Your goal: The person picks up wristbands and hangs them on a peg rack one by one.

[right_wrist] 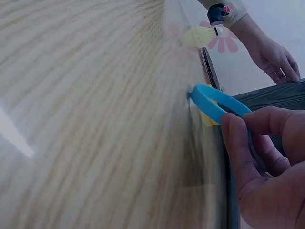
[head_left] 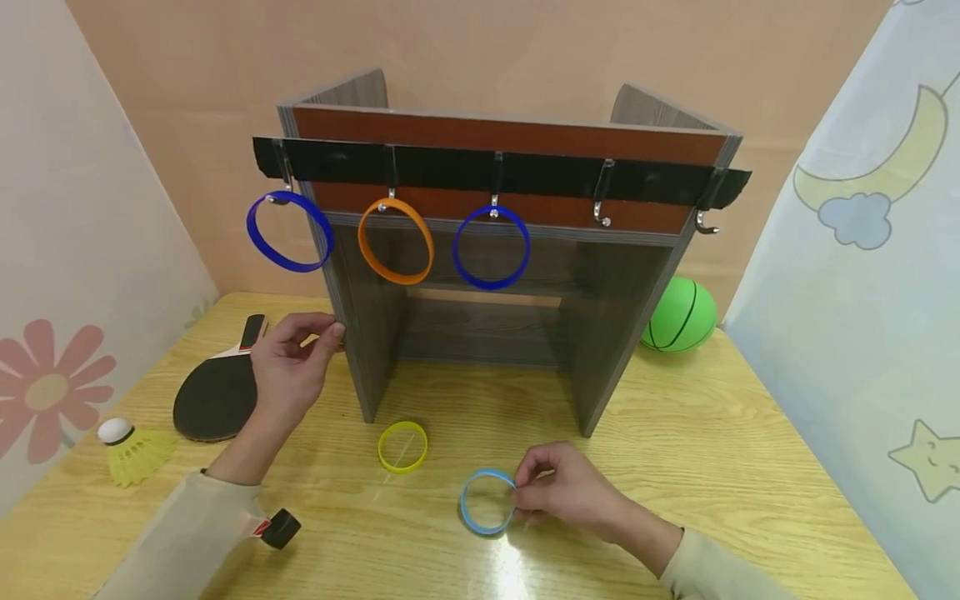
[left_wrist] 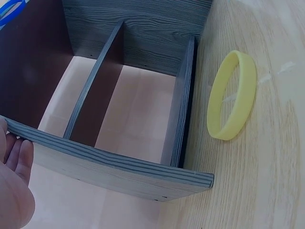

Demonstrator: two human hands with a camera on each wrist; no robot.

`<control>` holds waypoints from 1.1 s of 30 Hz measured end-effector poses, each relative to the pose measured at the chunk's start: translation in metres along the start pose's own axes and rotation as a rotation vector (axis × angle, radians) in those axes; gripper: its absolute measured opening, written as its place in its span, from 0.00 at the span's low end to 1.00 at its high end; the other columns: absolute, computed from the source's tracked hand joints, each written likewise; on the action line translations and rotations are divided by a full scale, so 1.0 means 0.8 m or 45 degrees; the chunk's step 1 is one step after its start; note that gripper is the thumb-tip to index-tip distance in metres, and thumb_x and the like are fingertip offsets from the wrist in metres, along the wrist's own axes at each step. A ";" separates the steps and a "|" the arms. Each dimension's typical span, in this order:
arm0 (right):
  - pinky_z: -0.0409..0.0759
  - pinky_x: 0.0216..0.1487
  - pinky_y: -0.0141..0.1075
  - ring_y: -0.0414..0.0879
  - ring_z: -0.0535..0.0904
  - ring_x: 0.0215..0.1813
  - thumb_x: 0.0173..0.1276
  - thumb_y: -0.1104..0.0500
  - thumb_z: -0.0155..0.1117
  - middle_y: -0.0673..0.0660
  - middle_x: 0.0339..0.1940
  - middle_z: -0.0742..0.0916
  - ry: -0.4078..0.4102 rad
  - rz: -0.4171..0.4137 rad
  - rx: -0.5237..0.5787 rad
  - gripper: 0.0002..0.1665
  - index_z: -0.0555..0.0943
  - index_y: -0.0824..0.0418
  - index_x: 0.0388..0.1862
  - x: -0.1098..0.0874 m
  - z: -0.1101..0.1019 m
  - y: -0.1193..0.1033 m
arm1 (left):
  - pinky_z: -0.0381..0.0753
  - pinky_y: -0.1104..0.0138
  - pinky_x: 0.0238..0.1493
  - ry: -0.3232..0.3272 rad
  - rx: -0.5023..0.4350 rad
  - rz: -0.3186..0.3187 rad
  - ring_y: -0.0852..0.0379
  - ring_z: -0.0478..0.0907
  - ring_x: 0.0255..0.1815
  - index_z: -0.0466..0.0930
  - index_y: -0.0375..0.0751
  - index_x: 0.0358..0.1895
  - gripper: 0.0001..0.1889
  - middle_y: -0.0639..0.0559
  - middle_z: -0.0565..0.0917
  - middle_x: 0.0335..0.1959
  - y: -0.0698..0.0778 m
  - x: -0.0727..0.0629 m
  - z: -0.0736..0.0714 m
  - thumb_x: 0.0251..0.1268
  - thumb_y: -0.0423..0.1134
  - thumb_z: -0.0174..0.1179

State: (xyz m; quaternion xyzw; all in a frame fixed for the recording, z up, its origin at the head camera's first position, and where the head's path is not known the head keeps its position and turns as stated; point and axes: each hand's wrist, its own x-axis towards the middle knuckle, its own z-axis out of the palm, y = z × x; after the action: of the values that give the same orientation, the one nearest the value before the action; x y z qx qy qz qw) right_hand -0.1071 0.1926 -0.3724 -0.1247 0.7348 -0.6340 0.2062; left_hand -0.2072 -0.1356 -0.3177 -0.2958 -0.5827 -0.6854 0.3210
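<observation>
My right hand [head_left: 570, 492] pinches a light blue silicone wristband [head_left: 463, 504] by its right side, between thumb and fingertips. In the right wrist view, the band [right_wrist: 206, 102] is tilted close over the tabletop. Against the left side panel of a grey wooden shelf stand [head_left: 351, 333], my left hand [head_left: 292, 362] holds the panel's edge, thumb at the front. Along the stand's top rail, metal hooks carry a dark blue wristband [head_left: 255, 237], an orange one [head_left: 367, 250] and another dark blue one [head_left: 459, 265]. A yellow wristband [head_left: 382, 457] lies in front of the stand.
Two hooks on the right, one of them a bare hook [head_left: 602, 218], hold no band. On the left are a black table tennis bat [head_left: 213, 400] and a yellow shuttlecock [head_left: 138, 454]. A green ball [head_left: 682, 317] sits behind the stand's right side on the wooden table [head_left: 712, 467].
</observation>
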 end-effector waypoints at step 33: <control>0.83 0.41 0.35 0.49 0.85 0.36 0.63 0.80 0.49 0.58 0.33 0.83 0.136 -0.668 0.455 0.15 0.78 0.65 0.33 -0.024 -0.050 -0.109 | 0.83 0.71 0.32 -0.009 0.101 -0.016 0.60 0.81 0.30 0.76 0.17 0.36 0.05 0.48 0.83 0.33 -0.017 -0.002 -0.011 0.55 0.15 0.58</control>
State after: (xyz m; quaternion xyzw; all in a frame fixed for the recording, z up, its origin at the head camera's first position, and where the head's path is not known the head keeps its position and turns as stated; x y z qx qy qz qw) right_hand -0.1151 0.2220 -0.2794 -0.2383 0.5644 -0.7902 0.0157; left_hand -0.2174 -0.1424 -0.3287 -0.2817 -0.6125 -0.6627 0.3262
